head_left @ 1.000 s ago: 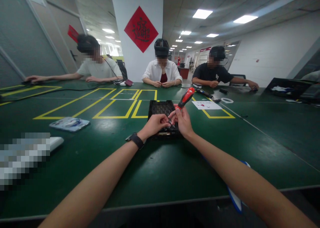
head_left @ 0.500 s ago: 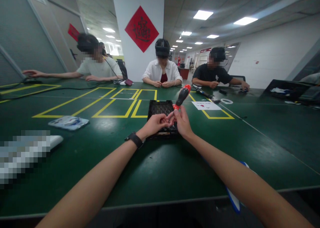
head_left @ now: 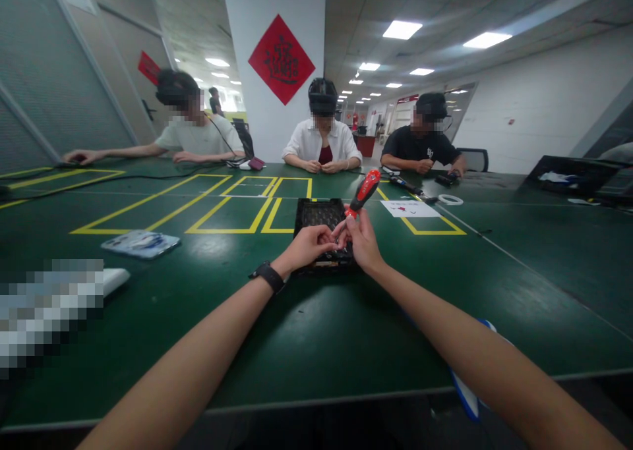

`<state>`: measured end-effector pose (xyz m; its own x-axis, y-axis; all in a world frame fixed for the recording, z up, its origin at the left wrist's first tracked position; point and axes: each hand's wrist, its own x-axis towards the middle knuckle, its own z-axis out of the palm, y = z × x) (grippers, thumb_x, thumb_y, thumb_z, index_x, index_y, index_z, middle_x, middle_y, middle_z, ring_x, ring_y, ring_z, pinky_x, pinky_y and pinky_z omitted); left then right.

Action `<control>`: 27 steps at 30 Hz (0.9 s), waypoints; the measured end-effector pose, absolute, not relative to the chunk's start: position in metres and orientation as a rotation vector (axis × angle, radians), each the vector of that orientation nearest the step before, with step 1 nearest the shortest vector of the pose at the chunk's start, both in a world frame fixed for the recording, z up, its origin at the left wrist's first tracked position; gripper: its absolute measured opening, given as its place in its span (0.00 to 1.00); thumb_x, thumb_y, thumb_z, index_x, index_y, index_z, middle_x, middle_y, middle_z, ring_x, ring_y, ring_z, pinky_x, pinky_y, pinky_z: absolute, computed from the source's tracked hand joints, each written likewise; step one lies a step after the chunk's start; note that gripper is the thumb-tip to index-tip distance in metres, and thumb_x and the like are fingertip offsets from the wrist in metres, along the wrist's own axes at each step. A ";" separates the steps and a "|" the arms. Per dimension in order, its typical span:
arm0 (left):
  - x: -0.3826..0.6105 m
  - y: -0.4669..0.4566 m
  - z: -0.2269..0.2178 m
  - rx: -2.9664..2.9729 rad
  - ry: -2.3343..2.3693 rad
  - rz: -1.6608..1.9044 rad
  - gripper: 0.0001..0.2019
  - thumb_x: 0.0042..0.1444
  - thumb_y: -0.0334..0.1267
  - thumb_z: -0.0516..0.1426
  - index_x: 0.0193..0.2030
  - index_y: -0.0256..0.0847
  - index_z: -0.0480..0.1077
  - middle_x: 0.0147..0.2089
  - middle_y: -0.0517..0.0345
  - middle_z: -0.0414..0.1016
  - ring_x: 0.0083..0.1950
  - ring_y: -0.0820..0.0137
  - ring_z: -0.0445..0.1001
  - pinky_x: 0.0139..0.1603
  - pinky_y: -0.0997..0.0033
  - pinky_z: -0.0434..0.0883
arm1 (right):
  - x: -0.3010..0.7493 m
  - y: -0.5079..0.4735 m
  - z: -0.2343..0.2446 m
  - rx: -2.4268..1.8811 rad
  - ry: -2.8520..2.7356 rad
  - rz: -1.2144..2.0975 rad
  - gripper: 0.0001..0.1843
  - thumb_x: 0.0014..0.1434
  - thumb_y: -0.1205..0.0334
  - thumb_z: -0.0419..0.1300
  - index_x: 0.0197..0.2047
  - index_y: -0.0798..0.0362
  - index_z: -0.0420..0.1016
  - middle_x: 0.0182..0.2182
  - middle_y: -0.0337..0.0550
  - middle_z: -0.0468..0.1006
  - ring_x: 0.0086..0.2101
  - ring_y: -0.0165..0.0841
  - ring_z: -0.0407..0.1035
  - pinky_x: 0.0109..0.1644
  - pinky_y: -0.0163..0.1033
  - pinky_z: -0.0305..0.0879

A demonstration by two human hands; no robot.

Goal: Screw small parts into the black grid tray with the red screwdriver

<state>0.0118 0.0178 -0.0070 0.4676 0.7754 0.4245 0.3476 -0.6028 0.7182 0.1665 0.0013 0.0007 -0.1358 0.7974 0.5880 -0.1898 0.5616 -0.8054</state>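
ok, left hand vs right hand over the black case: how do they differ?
The right hand grips the red-and-black screwdriver just below its handle, which tilts up and away; the left hand only brings its fingers to the shaft's lower end, and what they pinch is too small to tell. The left wrist wears a black watch; the right wrist is bare. Both hover close together over the near edge of the black case.

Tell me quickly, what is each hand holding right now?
Left hand: pinched shut at the screwdriver tip; contents cannot be told.
Right hand: closed, holding the screwdriver.
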 end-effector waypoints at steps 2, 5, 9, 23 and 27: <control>0.011 0.018 -0.006 2.207 0.908 0.998 0.11 0.50 0.42 0.58 0.32 0.34 0.68 0.26 0.61 0.69 0.27 0.75 0.65 0.28 0.77 0.61 | 0.167 0.001 0.001 -0.547 -1.475 0.943 0.19 0.61 0.50 0.48 0.52 0.49 0.56 0.25 0.33 0.73 0.17 0.22 0.63 0.21 0.28 0.60; 0.011 0.017 -0.003 2.290 0.862 0.960 0.09 0.53 0.40 0.55 0.31 0.34 0.68 0.26 0.62 0.68 0.28 0.76 0.64 0.29 0.77 0.61 | 0.168 0.001 0.003 -0.543 -1.483 0.982 0.19 0.61 0.49 0.47 0.51 0.49 0.56 0.24 0.34 0.73 0.16 0.22 0.61 0.20 0.28 0.59; 0.011 0.015 -0.001 2.341 0.833 0.951 0.09 0.55 0.38 0.53 0.32 0.35 0.69 0.28 0.61 0.69 0.30 0.75 0.65 0.32 0.76 0.61 | 0.168 0.001 0.003 -0.542 -1.477 0.986 0.19 0.61 0.48 0.47 0.51 0.49 0.57 0.24 0.33 0.73 0.16 0.22 0.62 0.19 0.28 0.58; 0.009 0.014 -0.002 2.344 0.884 1.000 0.09 0.53 0.40 0.54 0.33 0.36 0.70 0.31 0.58 0.73 0.33 0.72 0.69 0.36 0.73 0.63 | 0.169 0.003 0.000 -0.554 -1.452 0.971 0.18 0.61 0.50 0.46 0.50 0.49 0.56 0.26 0.34 0.73 0.17 0.22 0.63 0.20 0.29 0.59; 0.011 0.012 0.000 2.377 0.865 0.952 0.10 0.55 0.40 0.52 0.35 0.36 0.71 0.33 0.57 0.74 0.35 0.71 0.69 0.38 0.73 0.63 | 0.169 0.004 -0.001 -0.558 -1.451 0.944 0.17 0.61 0.51 0.47 0.50 0.49 0.55 0.25 0.33 0.72 0.15 0.21 0.60 0.18 0.28 0.57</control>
